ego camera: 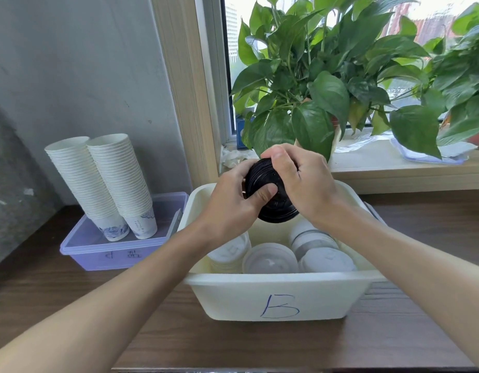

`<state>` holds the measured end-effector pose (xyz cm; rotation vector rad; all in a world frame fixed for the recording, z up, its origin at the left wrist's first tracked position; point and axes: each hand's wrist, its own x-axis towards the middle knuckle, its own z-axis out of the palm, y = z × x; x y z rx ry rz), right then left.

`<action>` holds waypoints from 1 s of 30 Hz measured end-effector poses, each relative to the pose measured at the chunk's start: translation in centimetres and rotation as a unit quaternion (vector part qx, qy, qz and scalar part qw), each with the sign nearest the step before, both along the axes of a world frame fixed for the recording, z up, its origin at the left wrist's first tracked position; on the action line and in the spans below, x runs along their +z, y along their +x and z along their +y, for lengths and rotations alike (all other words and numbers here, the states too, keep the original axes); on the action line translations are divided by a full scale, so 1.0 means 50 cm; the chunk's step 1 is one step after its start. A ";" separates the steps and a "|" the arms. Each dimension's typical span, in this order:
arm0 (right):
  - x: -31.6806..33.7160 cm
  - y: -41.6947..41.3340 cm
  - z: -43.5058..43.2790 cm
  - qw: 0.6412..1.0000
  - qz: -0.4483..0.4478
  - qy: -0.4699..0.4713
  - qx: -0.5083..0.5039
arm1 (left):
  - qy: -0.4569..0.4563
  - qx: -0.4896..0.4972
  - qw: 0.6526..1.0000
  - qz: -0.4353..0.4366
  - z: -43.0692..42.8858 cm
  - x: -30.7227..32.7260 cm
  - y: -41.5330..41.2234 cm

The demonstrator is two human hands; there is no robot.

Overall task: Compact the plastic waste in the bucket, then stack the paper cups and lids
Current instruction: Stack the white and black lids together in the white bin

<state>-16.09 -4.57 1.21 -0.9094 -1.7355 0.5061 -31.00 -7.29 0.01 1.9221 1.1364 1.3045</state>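
A dark wood-grain bench is running under a grey wall and a window sill crowded with leafy plants. At ten o'clock, two tall stacks of paper cups are leaning on a lidded purple box. At centre, a white tub marked B is holding four stacks of white lids. Above it, the left hand and right hand are both gripping one stack of black lids.

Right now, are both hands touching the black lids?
Touching. The head view shows the left hand and right hand both gripping the black lids above the white bin.
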 end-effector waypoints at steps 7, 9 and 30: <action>-0.002 0.000 0.003 1.000 -0.020 0.009 0.001 | -0.005 0.008 1.000 0.010 0.001 -0.001 0.000; -0.002 0.002 0.009 1.000 0.001 -0.015 0.001 | -0.012 0.021 1.000 0.001 0.002 0.002 0.002; -0.002 0.001 0.021 0.999 0.042 -0.019 -0.005 | -0.077 0.007 0.997 -0.022 0.000 0.007 0.001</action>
